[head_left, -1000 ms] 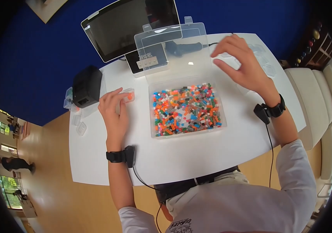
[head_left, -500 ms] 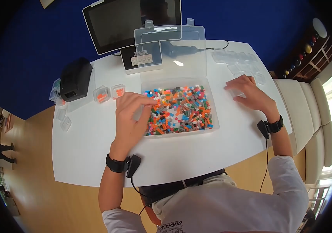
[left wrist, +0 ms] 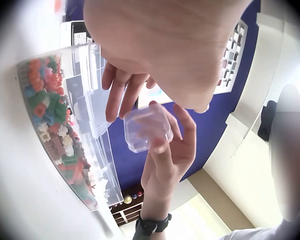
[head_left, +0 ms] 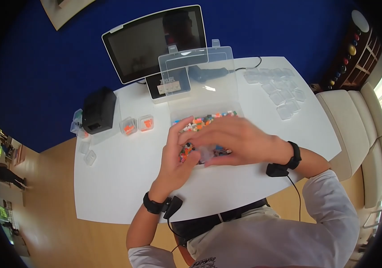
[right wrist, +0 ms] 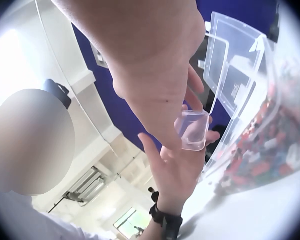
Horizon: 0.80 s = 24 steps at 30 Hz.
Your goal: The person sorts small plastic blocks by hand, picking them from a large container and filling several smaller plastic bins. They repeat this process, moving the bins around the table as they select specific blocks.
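Note:
My right hand (head_left: pixel 240 140) pinches a small clear plastic box (left wrist: pixel 147 129) between thumb and fingers, above the front part of a large clear bin (right wrist: pixel 270 175). That bin holds many small coloured building bricks (left wrist: pixel 52 115), and its clear lid (head_left: pixel 200 76) stands raised at the back. Right beside the small box is my left hand (head_left: pixel 177 154), its fingers fairly straight and close to the box's side. In the right wrist view the left palm (right wrist: pixel 177 167) shows behind the small box. Both hands hide much of the bricks in the head view.
Two small boxes with orange pieces (head_left: pixel 146 123) stand left of the bin, near a black device (head_left: pixel 99 110). More clear boxes (head_left: pixel 280 87) cluster at the back right. A monitor (head_left: pixel 155 42) stands behind, and small lids (head_left: pixel 90 157) lie at the left edge.
My left hand has left the orange-filled box and moved right to the bin. My right hand has come from the clear boxes at the right to over the bin, with a small box in it.

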### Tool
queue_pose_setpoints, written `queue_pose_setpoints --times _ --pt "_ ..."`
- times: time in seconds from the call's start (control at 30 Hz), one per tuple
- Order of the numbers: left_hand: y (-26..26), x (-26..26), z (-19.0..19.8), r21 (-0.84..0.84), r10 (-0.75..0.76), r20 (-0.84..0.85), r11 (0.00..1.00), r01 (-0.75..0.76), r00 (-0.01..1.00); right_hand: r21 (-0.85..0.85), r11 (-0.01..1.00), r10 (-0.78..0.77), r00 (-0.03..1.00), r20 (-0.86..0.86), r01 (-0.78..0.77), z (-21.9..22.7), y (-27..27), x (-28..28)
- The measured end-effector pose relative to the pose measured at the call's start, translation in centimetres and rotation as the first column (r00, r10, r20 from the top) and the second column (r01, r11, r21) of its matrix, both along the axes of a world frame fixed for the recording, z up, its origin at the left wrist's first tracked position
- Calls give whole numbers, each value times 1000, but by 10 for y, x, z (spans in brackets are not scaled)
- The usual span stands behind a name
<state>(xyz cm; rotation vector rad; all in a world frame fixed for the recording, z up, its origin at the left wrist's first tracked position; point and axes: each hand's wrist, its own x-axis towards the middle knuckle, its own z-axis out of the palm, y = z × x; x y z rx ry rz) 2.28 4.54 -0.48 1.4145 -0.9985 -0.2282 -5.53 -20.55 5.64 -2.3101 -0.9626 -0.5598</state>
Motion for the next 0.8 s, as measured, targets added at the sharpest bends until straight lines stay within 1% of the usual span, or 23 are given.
queue_pose_setpoints --times 0.03,0.1,0.13,0.2,0.23,0.27,0.3,0.33,0.37,0.4,0.43,0.47,0.5,0.53,0.57,0.6,0.67,0.7,0.73,0.77,0.8 --pt "2 -1 4 2 4 17 1000 -4 1000 5 1000 29 999 35 -29 -2 14 7" --pt "5 -1 12 13 86 -219 996 -86 972 14 998 62 994 88 -63 -2 30 20" --pt "6 2 13 14 93 -204 996 -92 975 23 996 84 992 96 -87 -1 34 26" --pt "8 10 7 -134 139 -269 974 -180 953 30 992 115 987 109 -119 4 45 37" --pt "8 14 4 -135 146 -265 973 -187 953 17 997 74 996 57 -75 7 50 40" --pt "7 17 1 -153 137 -336 968 -197 932 0 999 34 999 0 -34 8 52 43" --pt "7 19 -2 -173 127 -407 962 -213 905 -6 999 49 999 -1 -49 8 52 45" --pt "9 21 -5 -180 140 -406 957 -230 903 -64 996 60 998 -13 -61 8 52 49" --pt "11 24 -6 -199 99 -385 962 -187 917 -121 990 69 997 -21 -71 9 51 54" --pt "13 27 -6 -217 57 -361 966 -143 931 -126 988 86 996 -13 -87 8 50 58" --pt "13 28 -4 -220 70 -356 963 -156 932 -71 987 140 989 -36 -143 6 49 60" --pt "12 27 -3 -169 126 -303 968 -184 945 -14 981 193 979 -59 -194 5 47 62" --pt "11 25 -1 -117 179 -250 970 -214 951 -14 979 203 977 -60 -205 4 46 64" --pt "12 25 2 -114 188 -255 968 -222 949 -45 974 217 973 -81 -221 3 45 64" --pt "14 24 6 -29 222 -190 972 -231 956 -71 970 225 968 -107 -233 1 44 63" --pt "14 23 8 60 245 -124 969 -239 962 -59 970 226 967 -120 -234 -1 44 62" --pt "10 21 9 64 239 -121 970 -233 964 -66 966 244 967 -73 -249 -3 41 65" --pt "8 20 8 57 235 -110 972 -230 966 -51 968 243 966 -90 -248 -3 38 65" --pt "7 17 7 75 233 -129 971 -225 964 -86 971 211 968 -136 -223 -2 34 65" --pt "6 16 6 75 255 -109 966 -248 961 -122 972 176 968 -179 -200 -2 31 65" --pt "5 16 5 73 274 -85 961 -268 958 -51 979 192 977 -96 -197 0 30 66"
